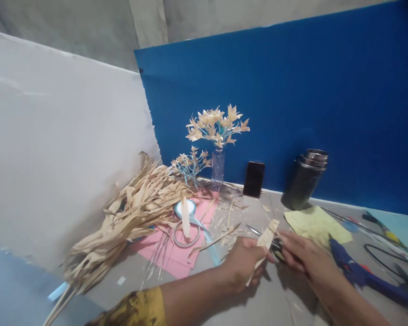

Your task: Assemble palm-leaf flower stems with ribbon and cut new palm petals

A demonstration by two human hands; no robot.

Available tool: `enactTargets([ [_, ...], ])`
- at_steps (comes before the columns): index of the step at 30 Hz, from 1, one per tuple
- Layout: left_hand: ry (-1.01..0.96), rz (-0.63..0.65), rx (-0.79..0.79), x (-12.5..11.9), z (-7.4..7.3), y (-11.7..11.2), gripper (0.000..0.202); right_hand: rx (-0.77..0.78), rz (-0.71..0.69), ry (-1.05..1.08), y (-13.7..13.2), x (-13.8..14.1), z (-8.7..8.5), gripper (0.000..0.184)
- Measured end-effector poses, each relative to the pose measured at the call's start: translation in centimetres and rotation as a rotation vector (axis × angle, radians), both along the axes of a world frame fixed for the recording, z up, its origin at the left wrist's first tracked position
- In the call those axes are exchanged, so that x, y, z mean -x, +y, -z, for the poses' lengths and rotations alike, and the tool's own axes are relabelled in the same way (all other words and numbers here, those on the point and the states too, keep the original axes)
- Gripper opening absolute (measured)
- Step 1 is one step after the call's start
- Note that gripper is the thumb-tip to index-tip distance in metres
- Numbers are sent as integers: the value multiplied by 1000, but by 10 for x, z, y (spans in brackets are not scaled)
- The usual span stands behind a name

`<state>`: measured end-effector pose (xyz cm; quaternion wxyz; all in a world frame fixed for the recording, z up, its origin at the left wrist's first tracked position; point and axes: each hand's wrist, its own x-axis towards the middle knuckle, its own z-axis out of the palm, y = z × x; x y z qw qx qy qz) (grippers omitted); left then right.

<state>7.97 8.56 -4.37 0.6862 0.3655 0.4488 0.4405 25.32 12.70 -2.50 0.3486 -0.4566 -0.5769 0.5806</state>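
Observation:
My left hand is closed on a pale strip of dried husk, pinched between thumb and fingers and tilted up to the right. Close beside it, my right hand is closed on a pair of scissors. Their metal tips stick out to the left behind the strip, and their dark handles are partly covered by the fingers. The right fingertips are near the strip's upper edge; whether they touch it I cannot tell.
Left are a heap of dried husks, pink paper and tape rolls. Husk flowers stand in a clear vase behind. A phone, a dark flask, yellow paper and a blue glue gun lie rightward.

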Motion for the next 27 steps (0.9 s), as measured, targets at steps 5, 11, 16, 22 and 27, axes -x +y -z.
enactTargets([
  [5, 154, 2, -32, -5, -3, -4, 23, -227, -83, -287, -14, 22, 10, 53],
  [11, 181, -55, 13, -10, 0, -2, 20, -767, 126, -776, -10, 13, 19, 34],
  [16, 175, -33, 33, -4, -2, -1, 23, -507, 328, -504, 10, -6, 1, 35],
  [22, -196, -150, 15, -3, 0, 2, 49, -18, 208, 10, 0, 2, -1, 45],
  [27, -443, -153, -45, -12, 1, 2, 46, -161, -16, -57, -18, 27, 2, 29],
])
